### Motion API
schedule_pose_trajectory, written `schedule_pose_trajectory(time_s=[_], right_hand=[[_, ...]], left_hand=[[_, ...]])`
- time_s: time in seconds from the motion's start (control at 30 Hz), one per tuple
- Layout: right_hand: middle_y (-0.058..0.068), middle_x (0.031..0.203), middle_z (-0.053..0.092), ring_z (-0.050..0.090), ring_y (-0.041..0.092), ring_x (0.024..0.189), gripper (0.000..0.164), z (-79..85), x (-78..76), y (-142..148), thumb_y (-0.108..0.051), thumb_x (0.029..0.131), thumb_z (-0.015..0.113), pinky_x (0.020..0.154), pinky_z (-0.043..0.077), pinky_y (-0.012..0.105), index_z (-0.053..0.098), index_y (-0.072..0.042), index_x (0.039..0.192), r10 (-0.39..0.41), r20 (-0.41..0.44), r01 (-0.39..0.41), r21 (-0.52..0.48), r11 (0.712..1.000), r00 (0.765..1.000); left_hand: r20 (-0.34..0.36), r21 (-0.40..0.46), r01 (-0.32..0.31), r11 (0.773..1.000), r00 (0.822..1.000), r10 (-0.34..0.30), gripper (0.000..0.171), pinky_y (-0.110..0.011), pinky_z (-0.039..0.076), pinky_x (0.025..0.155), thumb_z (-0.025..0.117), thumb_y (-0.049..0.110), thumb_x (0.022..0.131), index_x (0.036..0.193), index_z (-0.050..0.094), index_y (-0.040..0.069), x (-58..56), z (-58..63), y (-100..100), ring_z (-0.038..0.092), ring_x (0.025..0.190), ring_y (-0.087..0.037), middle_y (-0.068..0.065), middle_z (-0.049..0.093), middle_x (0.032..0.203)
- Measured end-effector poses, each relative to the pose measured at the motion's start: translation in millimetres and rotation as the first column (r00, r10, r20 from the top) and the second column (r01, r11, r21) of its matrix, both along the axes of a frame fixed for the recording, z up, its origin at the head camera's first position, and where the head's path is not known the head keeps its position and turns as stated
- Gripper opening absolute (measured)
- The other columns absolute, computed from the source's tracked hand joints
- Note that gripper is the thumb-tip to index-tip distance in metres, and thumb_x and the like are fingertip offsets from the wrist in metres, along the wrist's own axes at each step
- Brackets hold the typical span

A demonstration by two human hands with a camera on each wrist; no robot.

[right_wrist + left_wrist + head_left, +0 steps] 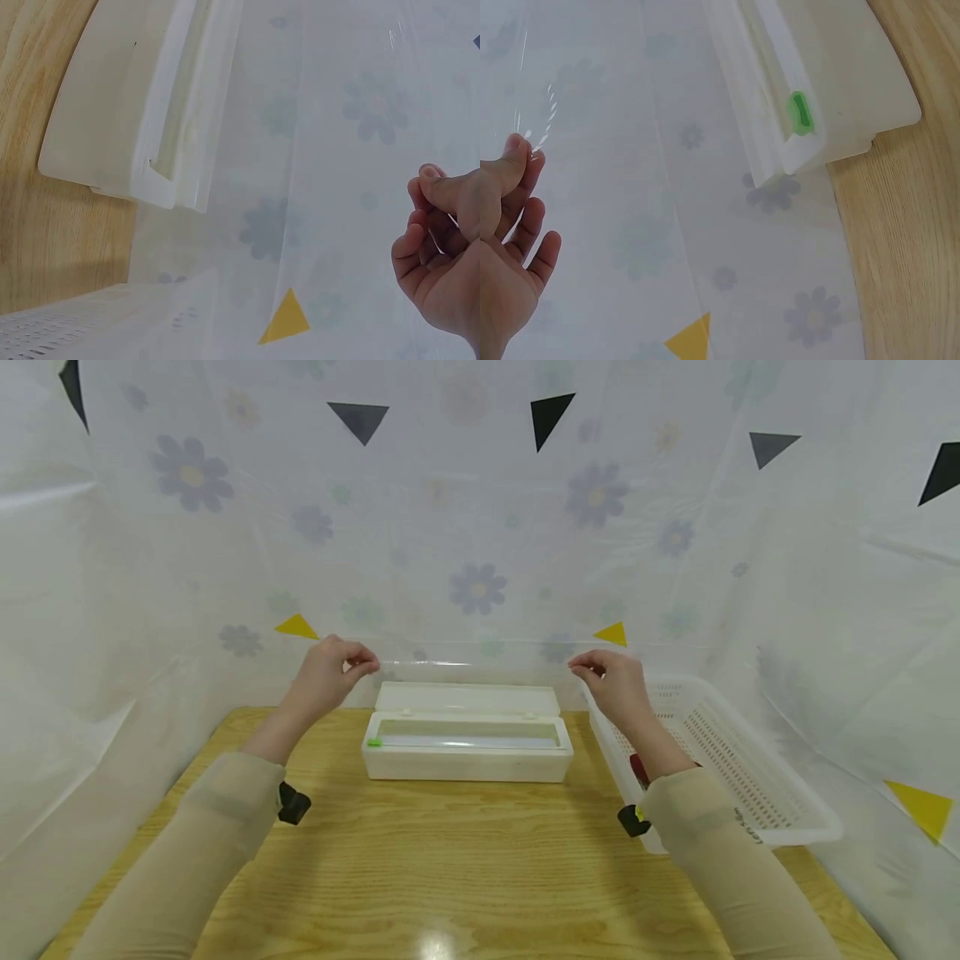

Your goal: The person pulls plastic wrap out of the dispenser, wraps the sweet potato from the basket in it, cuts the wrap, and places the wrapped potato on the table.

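My left hand point(330, 672) pinches a corner of clear cling film point(550, 112) between thumb and index finger; glints and small creases show at the fingertips. Across from it, my right hand point(611, 681) pinches the film's other side, thumb against index finger. The film point(431, 663) spans between the hands, visible mostly as a shiny line behind and above a white dispenser box point(468, 767). The box stands with its lid point(465, 697) raised. A green slider point(800, 112) sits at the left end of its slot. In the right wrist view, the film is nearly invisible.
A white perforated basket point(813, 822) stands on the right under my right forearm, with a dark red item point(639, 770) partly hidden inside. Wooden tabletop point(450, 860) lies in front of the box. A flower-patterned sheet point(480, 527) hangs close behind.
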State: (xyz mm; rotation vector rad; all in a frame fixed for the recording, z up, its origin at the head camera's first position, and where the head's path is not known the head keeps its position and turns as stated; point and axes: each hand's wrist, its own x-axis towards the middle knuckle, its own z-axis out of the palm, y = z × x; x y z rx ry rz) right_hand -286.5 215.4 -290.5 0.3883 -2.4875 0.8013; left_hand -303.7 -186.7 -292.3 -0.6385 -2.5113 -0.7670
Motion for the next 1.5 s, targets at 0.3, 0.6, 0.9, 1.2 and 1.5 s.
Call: schedule_pose_trajectory(time_s=[0.3,0.6,0.9,1.2,1.5], right_hand=[[0.009,0.093,0.07,0.054,0.019,0.07,0.013,1.6,0.7,3,-0.014,0.092,0.061,0.053,0.039,0.029,0.072,-0.009,0.099,-0.004,-0.038,0.004,0.004,1.0,0.999],[0.009,0.093,0.07,0.052,0.017,0.07,0.014,2.3,0.3,4,-0.014,0.092,0.061,0.054,0.038,0.029,0.072,-0.008,0.099,-0.007,-0.053,0.006,-0.024,1.0,0.999],[0.01,0.094,0.07,0.056,0.019,0.076,0.013,4.5,2.3,3,-0.014,0.092,0.061,0.06,0.041,0.03,0.072,-0.008,0.098,-0.002,-0.081,-0.001,-0.047,0.999,0.997],[0.011,0.09,0.07,0.059,0.021,0.077,0.016,6.3,2.8,3,-0.016,0.091,0.063,0.061,0.042,0.03,0.072,-0.006,0.099,-0.008,-0.12,0.001,-0.058,0.998,0.993],[0.011,0.087,0.07,0.059,0.019,0.073,0.016,8.3,1.5,5,-0.016,0.091,0.063,0.058,0.04,0.022,0.072,-0.005,0.096,0.005,-0.185,-0.017,-0.065,0.998,0.983]], left_hand=[[-0.025,0.018,-0.02,1.0,0.999,0.02,0.013,-0.036,0.04,0.069,0.064,0.017,0.09,0.094,0.071,0.007,4.8,5.9,3,0.048,0.08,-0.021,-0.007,0.061,0.085],[-0.043,0.013,-0.025,1.0,0.999,0.026,0.013,-0.036,0.04,0.068,0.064,0.017,0.09,0.094,0.07,0.007,6.7,9.4,3,0.048,0.08,-0.021,-0.007,0.06,0.085],[-0.069,0.014,-0.016,1.0,0.997,0.016,0.013,-0.035,0.04,0.066,0.064,0.017,0.09,0.094,0.07,0.007,10.0,13.3,2,0.048,0.08,-0.021,-0.007,0.06,0.085],[-0.097,0.026,-0.016,1.0,0.995,0.018,0.011,-0.035,0.039,0.065,0.066,0.017,0.088,0.093,0.071,0.008,11.0,16.5,2,0.048,0.08,-0.021,-0.007,0.06,0.084],[-0.137,0.039,0.009,0.999,0.991,-0.003,0.011,-0.035,0.039,0.066,0.065,0.015,0.089,0.093,0.071,0.005,12.5,19.6,3,0.048,0.08,-0.022,-0.008,0.061,0.084]])
